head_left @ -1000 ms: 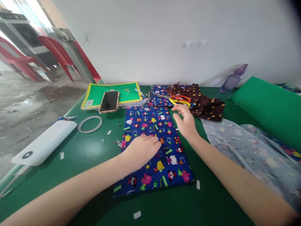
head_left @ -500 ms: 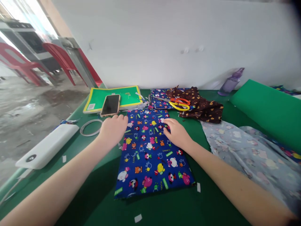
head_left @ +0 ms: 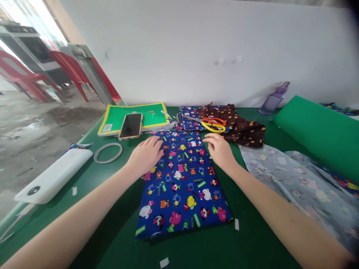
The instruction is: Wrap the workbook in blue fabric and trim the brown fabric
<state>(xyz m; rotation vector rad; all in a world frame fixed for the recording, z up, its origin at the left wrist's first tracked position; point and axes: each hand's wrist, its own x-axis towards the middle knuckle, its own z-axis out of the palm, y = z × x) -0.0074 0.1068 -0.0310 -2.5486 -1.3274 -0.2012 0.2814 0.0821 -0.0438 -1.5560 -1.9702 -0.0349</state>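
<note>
A flat rectangle of dark blue fabric, printed with colourful cartoon animals, lies in front of me on the green table. My left hand rests on its upper left edge with the fingers stretched out and the palm down. At the upper right edge is my right hand, fingers apart and slightly bent, the fingertips beside the fabric's border. Neither hand grips anything. Just beyond the fabric, scissors with orange and yellow handles lie on brown patterned cloth.
On the left are a roll of tape, a white power bank with a cable, and a phone on a green book. To the right lie grey-blue fabric, a green board and a purple bottle.
My left hand has slid right, further onto the blue fabric. My right hand has moved right, off the print to the fabric's edge. The fabric stays in place.
</note>
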